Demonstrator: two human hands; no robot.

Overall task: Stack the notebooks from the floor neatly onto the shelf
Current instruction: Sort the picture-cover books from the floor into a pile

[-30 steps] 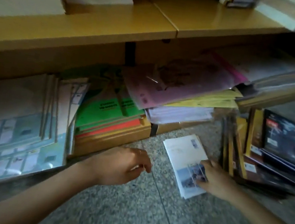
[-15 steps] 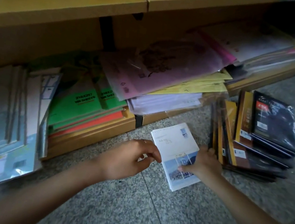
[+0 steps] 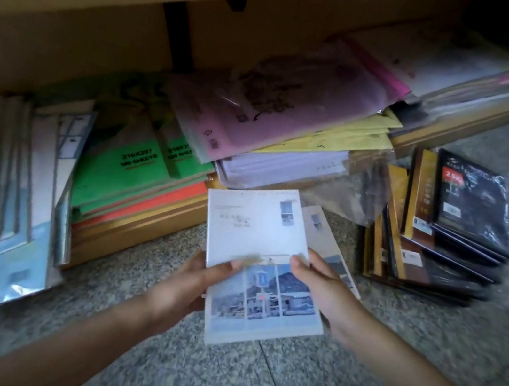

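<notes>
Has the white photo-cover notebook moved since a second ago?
Yes. The white notebook is up off the floor, held by the left hand and right hand, uncovering a matching notebook lying beside the dark stack.

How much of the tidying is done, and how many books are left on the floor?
Not far along. The shelf holds green pads and other piles, but I cannot tell which were just put there. In hand: the left hand and right hand grip one white notebook, held above the floor. Left: a second white notebook and the dark stack lie on the floor.
</notes>
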